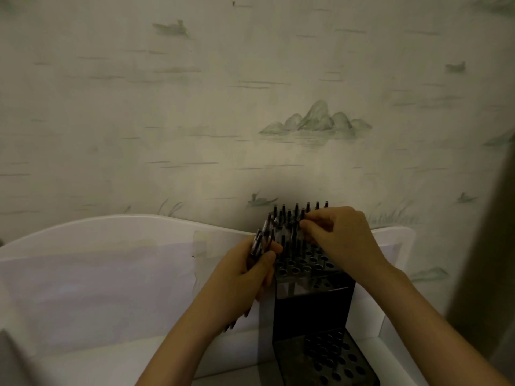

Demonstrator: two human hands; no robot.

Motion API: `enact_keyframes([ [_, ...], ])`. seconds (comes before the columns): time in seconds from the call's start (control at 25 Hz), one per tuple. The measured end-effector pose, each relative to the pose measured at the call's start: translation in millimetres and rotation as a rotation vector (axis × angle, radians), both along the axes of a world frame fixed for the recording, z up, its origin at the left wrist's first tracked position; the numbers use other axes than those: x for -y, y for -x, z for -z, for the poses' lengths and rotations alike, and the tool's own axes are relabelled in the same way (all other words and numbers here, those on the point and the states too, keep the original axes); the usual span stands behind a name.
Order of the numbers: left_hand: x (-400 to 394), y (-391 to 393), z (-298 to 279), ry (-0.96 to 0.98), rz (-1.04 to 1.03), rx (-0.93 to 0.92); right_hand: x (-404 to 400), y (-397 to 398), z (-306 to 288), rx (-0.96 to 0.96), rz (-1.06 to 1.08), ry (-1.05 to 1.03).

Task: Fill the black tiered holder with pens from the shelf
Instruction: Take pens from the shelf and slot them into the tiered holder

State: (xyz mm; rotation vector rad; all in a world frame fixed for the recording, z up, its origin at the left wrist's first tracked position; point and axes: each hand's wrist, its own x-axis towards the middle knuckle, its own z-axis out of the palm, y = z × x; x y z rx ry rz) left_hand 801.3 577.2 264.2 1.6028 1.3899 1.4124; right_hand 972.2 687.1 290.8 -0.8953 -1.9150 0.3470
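You are partway through: the holder (312, 299) stands on the white shelf (390, 324) against the wall (195, 107), and only the back rows of its upper tier carry pens (296, 210), their dark tips poking up above your right hand (342, 238). The front rows of that tier show open holes, and the lower tier (331, 358) near the bottom of the view looks wholly unfilled, so by my reading well over half of the slots are left. Your left hand (245, 274) is clenched around a bundle (260, 240) of spare pens just beside the holder's left edge, fingers (267, 260) wrapped round the barrels; the bundle's lower ends peek out below the hand. The bundle's long axis runs up and slightly right, tips toward the wall, tilted a little off upright. Your right hand sits over the filled rows with its fingertips (306, 225) curled in a pinch at a pen among the standing ones; the dim, soft picture does not let me say for certain which pen it grasps or whether that one is already seated. The seated pens stand nearly upright, long axis vertical, caps or tips up, leaning slightly away from you with the tier's slope. What remains, as I judge it, is to work forward row by row on the upper tier, then fill the lower one, feeding single pens from the bundle to your right hand.
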Motion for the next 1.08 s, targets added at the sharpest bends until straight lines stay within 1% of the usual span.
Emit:
enact_keyframes([
  [0.04, 0, 0, 1, 0.010, 0.005, 0.002, 3, 0, 0, 0.005, 0.040, -0.047],
  [0.12, -1, -1, 2, 0.029, 0.021, -0.011, 11, -1, 1, -0.045, 0.093, -0.150],
  [0.2, -1, -1, 2, 0.028, 0.045, -0.060, 21, -3, 5, -0.133, 0.025, -0.182],
  [0.24, -1, -2, 1, 0.022, 0.061, -0.089, 27, -3, 7, -0.164, -0.075, -0.119],
  [0.32, 0, -4, -2, 0.012, 0.096, -0.126, 38, 1, 11, -0.175, -0.323, 0.118],
  [0.36, 0, -6, -3, 0.007, 0.112, -0.130, 39, 3, 13, -0.167, -0.402, 0.209],
  [0.4, -1, -8, -4, 0.001, 0.124, -0.129, 39, 4, 15, -0.167, -0.439, 0.261],
  [0.56, -2, -13, -5, -0.014, 0.151, -0.123, 38, 1, 12, -0.324, -0.489, 0.386],
  [0.64, -2, -12, -6, -0.005, 0.165, -0.074, 37, -4, 2, -0.436, -0.459, 0.409],
  [0.72, -2, -8, -6, -0.007, 0.160, -0.037, 32, -12, -10, -0.546, -0.380, 0.369],
  [0.84, -3, -2, -7, -0.036, 0.086, -0.061, 25, -26, -27, -0.656, -0.305, 0.272],
  [0.92, -3, 1, -7, -0.076, 0.022, -0.104, 22, -32, -32, -0.610, -0.239, 0.179],
  [1.0, -1, 1, -8, -0.130, -0.033, -0.158, 18, -33, -30, -0.435, -0.128, 0.054],
  [1.08, 0, 1, -10, -0.161, -0.065, -0.220, 13, -30, -25, -0.289, -0.044, -0.025],
])
